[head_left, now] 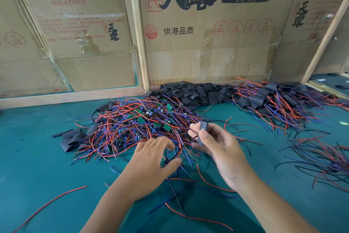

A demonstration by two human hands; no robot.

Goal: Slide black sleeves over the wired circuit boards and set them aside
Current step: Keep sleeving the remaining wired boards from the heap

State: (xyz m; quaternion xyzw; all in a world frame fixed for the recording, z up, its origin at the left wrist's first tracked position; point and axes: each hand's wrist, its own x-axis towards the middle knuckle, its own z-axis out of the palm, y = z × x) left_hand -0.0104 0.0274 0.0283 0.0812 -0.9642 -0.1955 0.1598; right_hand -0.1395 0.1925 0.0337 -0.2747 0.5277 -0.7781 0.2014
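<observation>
- The right hand pinches a black sleeve between thumb and fingertips, holding it upright just above the near edge of the wire pile.
- A thin wire runs from the sleeve's lower end down to the left hand, whose thumb and curled fingers pinch it, palm down, low over the table.
- Whether a board already sits inside the held sleeve cannot be told.
- Right behind both hands lies a heap of wired circuit boards: small green rectangles with dark components, tangled in glossy red, blue and black leads.
- Flat, matte black sleeves are piled along the table's back edge; a few more flattened sleeves lie at the heap's left side.
- Toward the back right corner, a sleeved batch rests with wires fanning out from the black tubes.
- At the right edge lies a bundle of loose wires; a stray red wire trails toward the near left corner.
- All rests on a smooth teal table top.
- Behind it stand taped cardboard panels printed with black and red Chinese lettering, held in a pale wooden frame.
</observation>
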